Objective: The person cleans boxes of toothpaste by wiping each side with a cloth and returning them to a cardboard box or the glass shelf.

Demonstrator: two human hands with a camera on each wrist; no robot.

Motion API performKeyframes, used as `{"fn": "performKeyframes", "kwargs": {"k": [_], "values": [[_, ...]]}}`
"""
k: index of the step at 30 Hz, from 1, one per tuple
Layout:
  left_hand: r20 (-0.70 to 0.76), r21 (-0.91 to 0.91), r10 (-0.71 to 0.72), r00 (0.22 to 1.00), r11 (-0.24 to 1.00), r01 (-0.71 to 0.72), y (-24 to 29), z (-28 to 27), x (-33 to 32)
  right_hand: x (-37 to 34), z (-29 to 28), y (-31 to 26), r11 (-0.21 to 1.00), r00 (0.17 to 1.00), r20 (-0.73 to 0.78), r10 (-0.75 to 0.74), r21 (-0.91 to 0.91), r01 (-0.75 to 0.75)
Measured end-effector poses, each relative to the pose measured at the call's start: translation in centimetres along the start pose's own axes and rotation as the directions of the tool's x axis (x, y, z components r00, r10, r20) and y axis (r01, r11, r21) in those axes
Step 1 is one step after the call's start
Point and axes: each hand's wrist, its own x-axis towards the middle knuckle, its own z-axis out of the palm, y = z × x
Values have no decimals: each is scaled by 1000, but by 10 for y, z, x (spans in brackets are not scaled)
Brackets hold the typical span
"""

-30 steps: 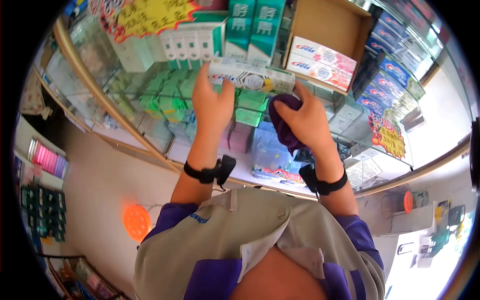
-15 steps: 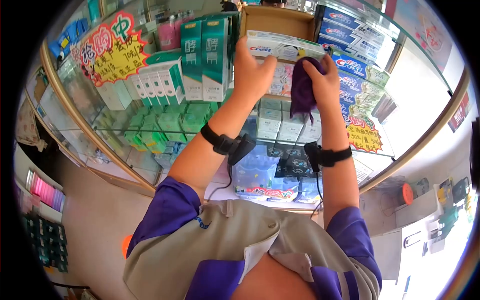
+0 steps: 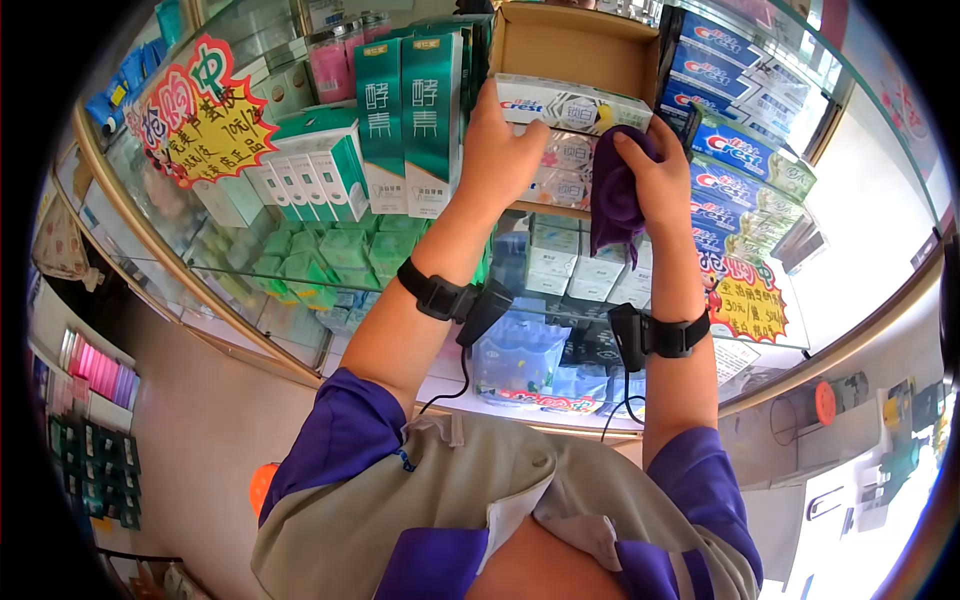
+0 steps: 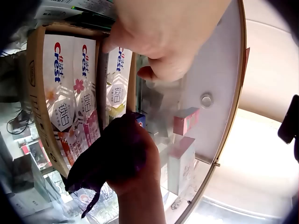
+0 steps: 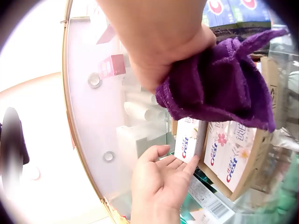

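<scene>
A white Crest toothpaste box [image 3: 570, 102] lies crosswise in the open cardboard carton [image 3: 575, 45], with two more Crest boxes [image 4: 72, 88] beside it. My left hand [image 3: 500, 150] is at the box's left end. Its fingers are fairly straight against that end and the thumb stands apart, as the right wrist view shows. My right hand [image 3: 662, 185] grips a bunched purple cloth [image 3: 615, 195], its fingertips right at the box's other end. The cloth hides part of the box and carton in the wrist views.
Glass shelves hold the carton. Tall green boxes [image 3: 430, 120] stand left of it, blue Crest boxes [image 3: 735, 150] are stacked at right. Handwritten price signs [image 3: 205, 115] hang at the sides. Below are green packs [image 3: 395, 245] and white boxes [image 3: 555, 255].
Both hands have carried the toothpaste box forward from in front of the shelf to the carton, where it now lies lower among the other boxes. The purple cloth stayed in the right hand.
</scene>
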Motion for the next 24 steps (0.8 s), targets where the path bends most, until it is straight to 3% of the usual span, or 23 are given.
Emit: {"fn": "performKeyframes", "kwargs": {"k": [4,6,8,9,11,12,16,18,19,21,23,24], "values": [[44,215,13,999,976,-22,-6,-3,1,-4,-2,-10,998,997,54,53,43,-55],[72,294,-20,997,956,-2,-9,-1,-2,-5,0,-6,997,999,-16,-46,-69,44],[25,648,194,981,744,-163,-24,4,-7,-7,2,-3,988,995,-33,-96,-123,91],[17,647,191,981,747,-157,-29,3,-8,-7,4,-2,976,988,-47,-150,-166,141],[192,751,104,976,625,-215,-36,0,-7,-8,3,-3,960,986,-39,-163,-238,149],[208,788,80,975,577,-216,-33,1,-10,-8,2,-4,939,984,-41,-173,-307,153],[210,767,155,965,587,-261,-14,2,-17,-14,1,-20,889,954,-93,-287,-397,228],[384,739,71,920,574,-353,7,1,-24,-26,2,-41,933,995,-53,-84,-355,60],[385,736,77,920,575,-357,17,0,-25,-32,6,-49,903,986,-15,-166,-403,146],[569,664,-40,821,612,-430,32,-2,-30,-37,10,-52,755,934,103,-343,-562,339],[595,662,-28,804,584,-470,30,-2,-25,-35,11,-55,743,949,120,-293,-596,305],[595,685,-72,801,567,-457,26,-1,-20,-28,10,-48,753,971,145,-189,-613,238]]}}
